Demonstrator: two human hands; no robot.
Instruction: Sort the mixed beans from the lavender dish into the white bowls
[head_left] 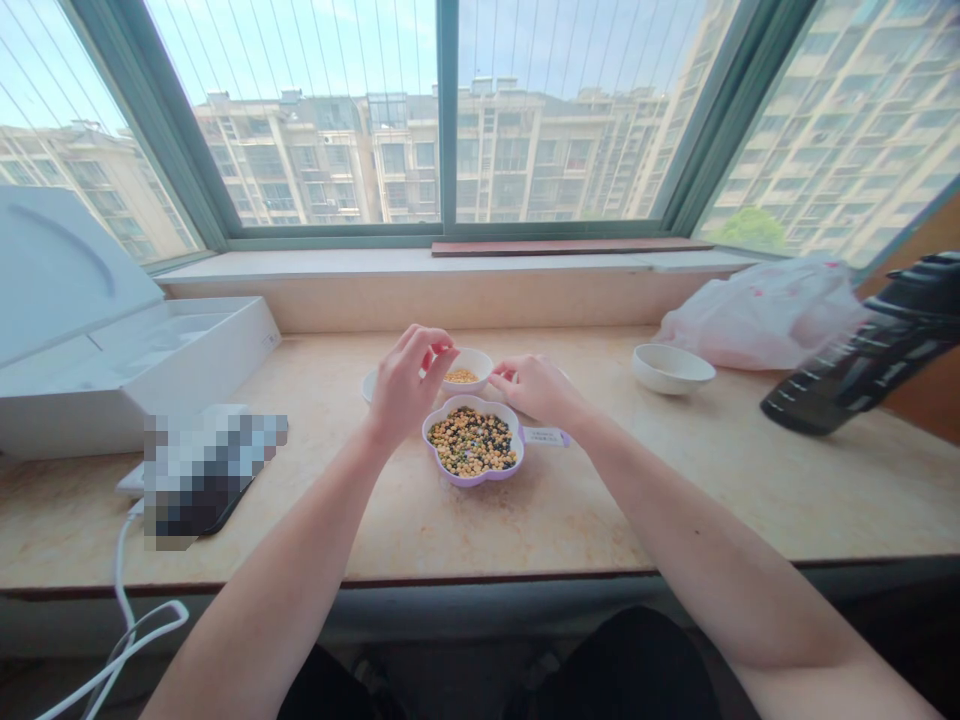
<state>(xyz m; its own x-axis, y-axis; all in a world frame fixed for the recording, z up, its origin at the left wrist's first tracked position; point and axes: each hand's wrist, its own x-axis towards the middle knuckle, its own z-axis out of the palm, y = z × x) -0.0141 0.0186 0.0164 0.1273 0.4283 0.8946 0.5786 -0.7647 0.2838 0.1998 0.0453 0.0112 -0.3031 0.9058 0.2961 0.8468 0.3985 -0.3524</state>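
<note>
A purple-rimmed, flower-shaped dish (517, 468) with a handle (551, 437) holds mixed beans (472, 440), yellow, dark and green. Just behind it stands a small white bowl (484, 362) with yellow beans (461, 376) in it. My left hand (409, 380) is raised at the bowl's left side, thumb and fingers pinched together. At the bowl's right rim is my right hand (536, 388), its fingertips also closed. Whatever either pinch holds is too small or hidden to see. Part of another white dish (368, 386) shows behind my left hand.
Another white bowl (673, 370) stands to the right, before a plastic bag (757, 312) and a tilted dark bottle (840, 360). On the left are an open white box (202, 345), a blurred-out device (210, 480) and a white cable (124, 570). A window sill (337, 262) runs behind.
</note>
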